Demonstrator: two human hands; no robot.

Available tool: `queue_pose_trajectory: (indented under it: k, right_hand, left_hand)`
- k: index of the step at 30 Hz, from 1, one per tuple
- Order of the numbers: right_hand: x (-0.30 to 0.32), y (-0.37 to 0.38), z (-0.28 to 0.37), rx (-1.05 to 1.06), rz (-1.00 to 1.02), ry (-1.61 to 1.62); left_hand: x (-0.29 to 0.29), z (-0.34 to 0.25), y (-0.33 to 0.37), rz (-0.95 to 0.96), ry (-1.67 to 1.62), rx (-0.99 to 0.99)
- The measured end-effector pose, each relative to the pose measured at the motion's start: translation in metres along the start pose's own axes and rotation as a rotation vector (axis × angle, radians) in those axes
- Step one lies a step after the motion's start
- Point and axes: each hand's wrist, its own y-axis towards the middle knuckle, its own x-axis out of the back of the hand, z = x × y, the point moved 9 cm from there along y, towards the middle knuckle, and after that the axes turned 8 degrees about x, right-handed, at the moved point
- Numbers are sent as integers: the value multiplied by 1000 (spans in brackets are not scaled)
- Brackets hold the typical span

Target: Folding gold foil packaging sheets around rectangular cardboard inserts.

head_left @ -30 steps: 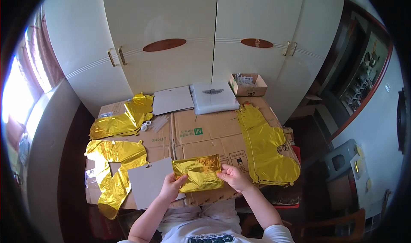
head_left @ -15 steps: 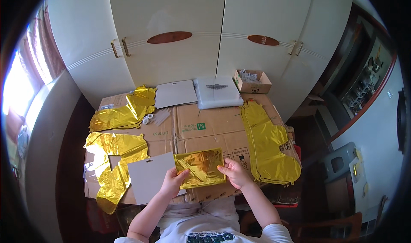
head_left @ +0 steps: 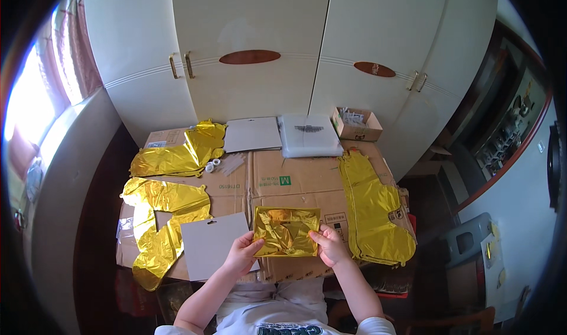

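Note:
A flat gold foil balloon point(head_left: 287, 231), folded into a rectangle, is held over the near edge of the table. My left hand point(head_left: 243, 252) pinches its left side, thumb on top. On the opposite side my right hand point(head_left: 329, 244) grips it the same way. Just left of it lies a pale grey card point(head_left: 212, 246) with a hanging hole, partly covered by my left hand and forearm. Unfolded gold foil balloons lie flat on the left point(head_left: 171, 205), at the far left point(head_left: 171, 159) and on the right point(head_left: 373, 217).
Flattened cardboard point(head_left: 295, 184) covers the table. At the back are grey cards point(head_left: 253, 135), a stack of clear plastic bags point(head_left: 309, 137) and an open box point(head_left: 357, 129) of small clear pieces. Small white rolls point(head_left: 213, 165) and clear strips point(head_left: 232, 164) lie near the far-left balloon. Cupboards stand behind.
The folded balloon now looks straighter and more level between my hands, which keep hold of it. The whole view has shifted slightly, with the scene moving rightward.

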Motion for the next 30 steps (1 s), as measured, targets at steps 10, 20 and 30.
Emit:
queue_pose_trajectory:
  k: [10, 20, 30]
  right_hand:
    - [38, -9, 33, 92, -96, -10]
    - [63, -12, 46, 128, -197, 95]
    - [90, -3, 52, 138, -279, 70]
  left_hand:
    - [7, -117, 66, -184, 1258, -261]
    - [59, -188, 286, -426, 2179, -565]
    - [27, -177, 290, -283, 2387, -769]
